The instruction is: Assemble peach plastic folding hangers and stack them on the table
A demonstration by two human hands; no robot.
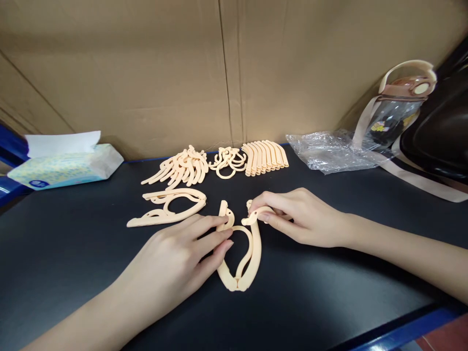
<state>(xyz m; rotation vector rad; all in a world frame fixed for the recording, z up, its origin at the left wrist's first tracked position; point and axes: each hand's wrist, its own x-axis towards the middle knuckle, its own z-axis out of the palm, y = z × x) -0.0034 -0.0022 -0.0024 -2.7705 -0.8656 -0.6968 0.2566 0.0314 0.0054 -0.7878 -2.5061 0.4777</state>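
Note:
A cream plastic folding hanger (256, 253) lies folded in a V on the black table, joint end toward me. My left hand (183, 253) is closed on its left arm, fingers pressed near the small curved part at the top. Between the thumb and fingers of my right hand (298, 217) is a small curved cream plastic piece (258, 214) with a hole. That piece lies over the upper end of the hanger's right arm; whether it is joined there I cannot tell. Another folded hanger (190, 212) rests just beyond my left hand.
Behind stand a pile of curved cream pieces (186, 165), a heap of hooks (228, 161) and a row of hanger arms (266, 155). A tissue pack (69, 165) is at left. Clear plastic wrap (329, 151) and a strapped water bottle (395, 117) are at right, before a cardboard wall (164, 73).

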